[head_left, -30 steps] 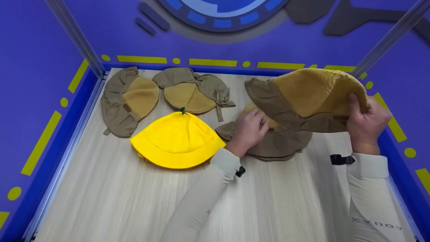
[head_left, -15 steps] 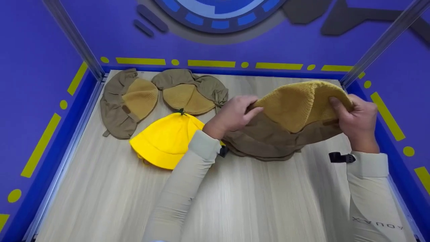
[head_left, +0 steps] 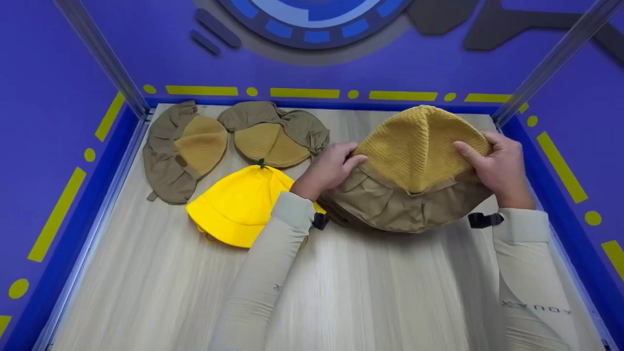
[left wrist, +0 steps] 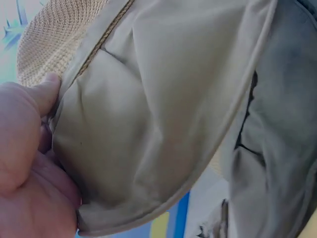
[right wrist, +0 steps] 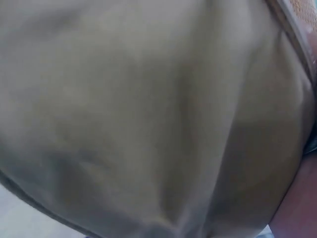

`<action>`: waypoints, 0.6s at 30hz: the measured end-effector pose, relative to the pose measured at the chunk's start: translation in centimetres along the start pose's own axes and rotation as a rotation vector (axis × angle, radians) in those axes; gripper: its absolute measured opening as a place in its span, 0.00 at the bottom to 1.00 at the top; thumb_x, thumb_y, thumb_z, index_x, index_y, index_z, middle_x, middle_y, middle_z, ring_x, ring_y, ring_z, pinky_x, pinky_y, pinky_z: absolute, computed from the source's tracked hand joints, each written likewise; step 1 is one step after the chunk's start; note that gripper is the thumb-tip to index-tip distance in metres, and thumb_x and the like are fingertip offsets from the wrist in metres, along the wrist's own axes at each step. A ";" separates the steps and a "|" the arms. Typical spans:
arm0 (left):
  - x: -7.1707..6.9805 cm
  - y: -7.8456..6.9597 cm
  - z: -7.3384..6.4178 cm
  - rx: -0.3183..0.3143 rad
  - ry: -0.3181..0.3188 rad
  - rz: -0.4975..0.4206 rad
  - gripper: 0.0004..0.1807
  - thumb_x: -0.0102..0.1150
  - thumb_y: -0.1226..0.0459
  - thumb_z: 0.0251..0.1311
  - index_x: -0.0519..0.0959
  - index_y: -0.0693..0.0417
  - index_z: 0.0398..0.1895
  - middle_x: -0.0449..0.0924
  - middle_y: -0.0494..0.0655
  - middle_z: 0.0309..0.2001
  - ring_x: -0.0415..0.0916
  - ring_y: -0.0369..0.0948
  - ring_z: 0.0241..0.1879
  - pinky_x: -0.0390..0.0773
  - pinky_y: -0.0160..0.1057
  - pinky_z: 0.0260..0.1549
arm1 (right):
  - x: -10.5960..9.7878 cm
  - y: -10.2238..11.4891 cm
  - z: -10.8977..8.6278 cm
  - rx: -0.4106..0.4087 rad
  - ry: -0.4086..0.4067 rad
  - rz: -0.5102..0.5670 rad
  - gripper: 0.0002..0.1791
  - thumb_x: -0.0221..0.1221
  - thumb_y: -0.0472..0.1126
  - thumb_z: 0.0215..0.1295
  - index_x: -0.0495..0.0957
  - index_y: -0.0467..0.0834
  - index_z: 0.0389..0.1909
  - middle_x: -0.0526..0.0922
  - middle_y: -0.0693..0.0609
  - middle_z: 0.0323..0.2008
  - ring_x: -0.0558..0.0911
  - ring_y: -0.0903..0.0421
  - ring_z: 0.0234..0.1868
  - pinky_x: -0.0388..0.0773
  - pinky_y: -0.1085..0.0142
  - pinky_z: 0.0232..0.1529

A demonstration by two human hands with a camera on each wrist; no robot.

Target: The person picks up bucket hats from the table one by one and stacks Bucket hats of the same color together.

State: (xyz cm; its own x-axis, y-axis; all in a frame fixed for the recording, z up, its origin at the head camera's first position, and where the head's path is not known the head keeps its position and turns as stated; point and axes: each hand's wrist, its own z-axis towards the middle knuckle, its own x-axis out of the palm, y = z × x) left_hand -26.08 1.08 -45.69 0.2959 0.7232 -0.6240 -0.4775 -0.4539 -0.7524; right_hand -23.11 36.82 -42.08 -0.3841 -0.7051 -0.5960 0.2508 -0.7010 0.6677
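Observation:
Both hands hold a sun hat (head_left: pixel 414 151) with a mustard knitted crown and a wide khaki brim. My left hand (head_left: pixel 324 170) pinches its left side where crown and brim meet, thumb on top. On the opposite side my right hand (head_left: pixel 504 168) grips it with the thumb over the crown. The brim (left wrist: pixel 143 109) hangs in folds in the left wrist view, and another khaki brim (left wrist: pixel 282 114) shows behind it. Khaki cloth (right wrist: pixel 133 114) fills most of the right wrist view. Beneath the held hat lie darker brim edges (head_left: pixel 336 214); the rest there is hidden.
A bright yellow hat (head_left: pixel 239 209) lies left of my left forearm, partly covered by it. Two more khaki-and-mustard hats, one at far left (head_left: pixel 168 151) and one at back centre (head_left: pixel 263 141), lie on the pale wooden table (head_left: pixel 370 292). Blue walls (head_left: pixel 312 73) enclose the sides and back.
My left hand has come up from the hats below and taken the held hat's left edge. The right hand has moved left and down, and the hat now faces front, spread between both hands.

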 end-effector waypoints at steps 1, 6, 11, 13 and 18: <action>0.1 0.3 0.1 -0.013 0.001 -0.004 0.18 0.51 0.51 0.76 0.64 0.49 0.28 0.60 0.42 0.24 0.63 0.40 0.24 0.64 0.33 0.28 | 0.2 -0.2 0.1 0.012 0.023 0.012 0.15 0.78 0.44 0.54 0.88 0.41 0.39 0.79 0.70 0.23 0.73 0.67 0.23 0.66 0.76 0.22; 0.5 1.8 0.1 -0.098 0.032 -0.025 0.18 0.52 0.52 0.76 0.65 0.49 0.28 0.60 0.43 0.25 0.64 0.40 0.26 0.65 0.33 0.30 | 1.5 -1.7 0.4 0.089 0.199 0.060 0.28 0.81 0.43 0.47 0.86 0.44 0.52 0.84 0.68 0.32 0.79 0.66 0.30 0.73 0.76 0.30; 0.9 3.7 -0.1 -0.194 0.060 -0.017 0.18 0.52 0.53 0.77 0.65 0.49 0.28 0.61 0.43 0.27 0.64 0.41 0.29 0.65 0.35 0.32 | 2.8 -3.2 0.1 0.107 0.382 -0.006 0.32 0.80 0.51 0.50 0.83 0.51 0.57 0.87 0.56 0.42 0.82 0.67 0.37 0.74 0.78 0.37; 1.0 4.3 0.0 -0.222 0.060 -0.009 0.18 0.53 0.54 0.76 0.64 0.49 0.27 0.60 0.44 0.28 0.63 0.41 0.29 0.64 0.35 0.32 | 3.3 -3.7 0.0 0.110 0.434 -0.030 0.33 0.78 0.54 0.51 0.81 0.52 0.59 0.88 0.50 0.46 0.81 0.68 0.40 0.73 0.79 0.40; 1.6 5.2 0.3 -0.277 0.079 -0.008 0.16 0.53 0.55 0.77 0.64 0.49 0.30 0.62 0.43 0.30 0.64 0.41 0.30 0.64 0.35 0.32 | 4.6 -5.0 0.1 0.132 0.476 -0.075 0.37 0.75 0.58 0.54 0.78 0.52 0.64 0.87 0.45 0.52 0.79 0.70 0.43 0.69 0.80 0.44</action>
State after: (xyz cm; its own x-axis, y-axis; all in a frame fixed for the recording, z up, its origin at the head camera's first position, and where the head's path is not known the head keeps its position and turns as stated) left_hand -28.36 0.03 -50.48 0.3675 0.6897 -0.6239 -0.2338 -0.5808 -0.7798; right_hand -26.24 37.08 -48.08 0.0592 -0.6456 -0.7614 0.1117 -0.7536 0.6477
